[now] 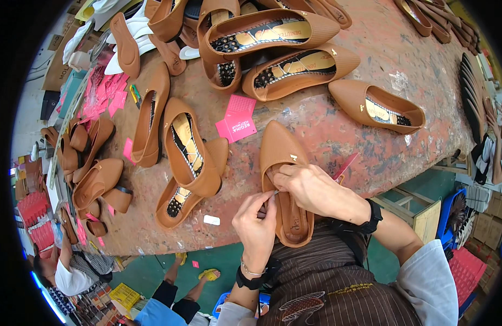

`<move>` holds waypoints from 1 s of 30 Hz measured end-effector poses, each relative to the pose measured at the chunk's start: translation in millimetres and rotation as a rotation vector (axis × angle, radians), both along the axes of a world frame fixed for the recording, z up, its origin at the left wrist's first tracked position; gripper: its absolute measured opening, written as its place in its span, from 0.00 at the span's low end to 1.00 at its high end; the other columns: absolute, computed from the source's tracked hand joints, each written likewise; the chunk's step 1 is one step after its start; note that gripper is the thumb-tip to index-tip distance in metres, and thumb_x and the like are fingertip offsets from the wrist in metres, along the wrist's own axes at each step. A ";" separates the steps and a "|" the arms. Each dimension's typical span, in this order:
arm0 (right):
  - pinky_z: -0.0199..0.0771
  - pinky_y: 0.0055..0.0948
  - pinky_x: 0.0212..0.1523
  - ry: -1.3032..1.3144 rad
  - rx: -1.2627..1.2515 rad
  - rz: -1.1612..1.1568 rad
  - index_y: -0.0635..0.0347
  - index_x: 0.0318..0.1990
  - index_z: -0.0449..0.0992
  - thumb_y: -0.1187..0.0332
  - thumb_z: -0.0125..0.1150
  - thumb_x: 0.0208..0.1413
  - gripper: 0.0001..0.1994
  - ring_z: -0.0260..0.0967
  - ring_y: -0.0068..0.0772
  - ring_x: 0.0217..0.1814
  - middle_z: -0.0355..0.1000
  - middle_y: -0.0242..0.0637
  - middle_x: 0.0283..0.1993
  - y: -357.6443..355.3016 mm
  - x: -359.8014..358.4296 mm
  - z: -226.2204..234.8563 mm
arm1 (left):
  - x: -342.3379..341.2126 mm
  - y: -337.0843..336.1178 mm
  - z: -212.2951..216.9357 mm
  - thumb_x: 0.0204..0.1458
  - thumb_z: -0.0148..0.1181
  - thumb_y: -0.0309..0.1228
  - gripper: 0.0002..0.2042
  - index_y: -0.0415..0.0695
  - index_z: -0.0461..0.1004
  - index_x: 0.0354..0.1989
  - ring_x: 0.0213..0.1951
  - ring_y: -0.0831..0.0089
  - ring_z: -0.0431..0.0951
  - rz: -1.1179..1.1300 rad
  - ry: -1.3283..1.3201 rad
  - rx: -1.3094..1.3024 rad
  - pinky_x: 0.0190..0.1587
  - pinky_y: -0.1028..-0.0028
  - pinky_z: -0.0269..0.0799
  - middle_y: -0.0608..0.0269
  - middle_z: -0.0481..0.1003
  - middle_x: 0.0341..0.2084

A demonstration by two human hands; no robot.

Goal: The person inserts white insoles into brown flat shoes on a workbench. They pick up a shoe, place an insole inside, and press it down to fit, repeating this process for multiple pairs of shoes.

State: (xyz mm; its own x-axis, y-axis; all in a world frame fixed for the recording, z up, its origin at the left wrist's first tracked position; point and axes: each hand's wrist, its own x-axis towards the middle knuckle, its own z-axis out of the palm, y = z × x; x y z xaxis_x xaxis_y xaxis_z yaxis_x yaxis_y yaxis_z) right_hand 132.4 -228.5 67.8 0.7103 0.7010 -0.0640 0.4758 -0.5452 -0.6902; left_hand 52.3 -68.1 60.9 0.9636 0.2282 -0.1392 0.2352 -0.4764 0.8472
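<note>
A tan pointed-toe flat shoe [286, 146] with a small gold ornament lies in front of me at the table's near edge, its toe pointing away. My left hand [256, 220] pinches by the shoe's left rim. A small dark piece with a thin pale tip shows between those fingers, too little to name. Bent over the shoe opening is my right hand [302, 187], fingertips closed and meeting near the left hand's. What they grip is hidden. A tan insole [295, 224] shows in the heel. A thin pink strip [346, 165] sticks out beside my right hand.
Several tan shoes lie about the worn table [370, 157]: a single shoe [377, 106] at right, a pile [270, 35] behind, others [191, 146] at left. A pink card [237, 118] and a white label [211, 219] lie between. Another person [71, 277] is at lower left.
</note>
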 end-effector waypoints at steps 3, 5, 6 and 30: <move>0.78 0.44 0.43 -0.017 0.028 -0.014 0.71 0.38 0.75 0.81 0.58 0.44 0.11 0.76 0.56 0.43 0.75 0.52 0.41 -0.7 1.0 -3.6 | 2.8 -1.4 2.7 0.51 0.63 0.19 0.06 0.35 0.82 0.38 0.24 0.69 0.79 -0.029 0.006 0.028 0.28 0.73 0.75 0.54 0.80 0.31; 0.78 0.44 0.43 -0.010 0.045 -0.006 0.71 0.37 0.75 0.81 0.58 0.44 0.10 0.76 0.56 0.43 0.75 0.52 0.40 -1.0 2.6 -2.8 | 2.8 -1.1 -1.9 0.51 0.64 0.19 0.06 0.36 0.82 0.38 0.23 0.68 0.78 -0.042 -0.034 0.061 0.28 0.73 0.75 0.54 0.80 0.31; 0.78 0.44 0.43 -0.005 0.056 0.003 0.71 0.36 0.75 0.81 0.58 0.44 0.09 0.76 0.56 0.43 0.75 0.52 0.40 0.1 3.0 -1.9 | 1.8 -0.1 -2.6 0.51 0.64 0.19 0.06 0.36 0.82 0.38 0.23 0.67 0.78 -0.043 -0.053 0.079 0.28 0.73 0.75 0.54 0.80 0.31; 0.77 0.39 0.40 -0.120 -0.132 -0.067 0.65 0.34 0.78 0.71 0.67 0.42 0.11 0.74 0.40 0.46 0.77 0.42 0.32 -7.8 -21.5 41.3 | -2.3 -6.5 -9.3 0.59 0.56 0.20 0.03 0.37 0.69 0.38 0.33 0.62 0.78 -0.052 -0.299 0.158 0.36 0.67 0.74 0.51 0.77 0.40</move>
